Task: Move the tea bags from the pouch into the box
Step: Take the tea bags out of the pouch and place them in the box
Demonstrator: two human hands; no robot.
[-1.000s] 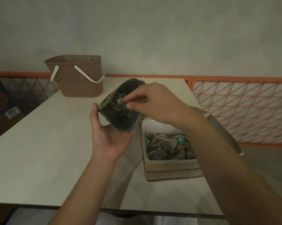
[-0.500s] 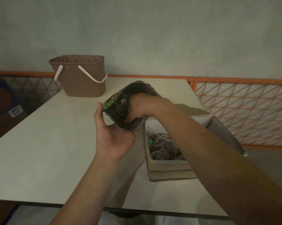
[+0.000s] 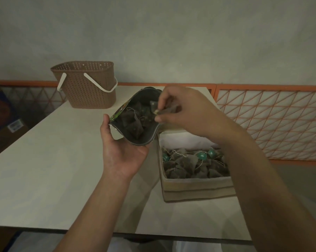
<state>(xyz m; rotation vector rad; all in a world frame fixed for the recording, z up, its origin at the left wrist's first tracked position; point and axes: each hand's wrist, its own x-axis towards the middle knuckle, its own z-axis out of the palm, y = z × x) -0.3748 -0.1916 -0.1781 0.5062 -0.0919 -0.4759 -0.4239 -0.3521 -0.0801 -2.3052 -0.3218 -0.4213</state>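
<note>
Pouch [image 3: 135, 122] resting in left hand [image 3: 124, 155], fingers curling under. Right hand [image 3: 186, 113] pinching tea bag [image 3: 154, 108] at 12 o'clock of box [image 3: 197, 188]. Bags prob. light, soft, tearable; taking by corner/string best.

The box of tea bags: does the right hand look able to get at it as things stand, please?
Probably yes. The box stands open-topped on the table, just below the right hand, which pinches a tea bag above the pouch. Nothing covers the opening.

Single head-worn view looks forward and down, close over the table [image 3: 44, 170].
</note>
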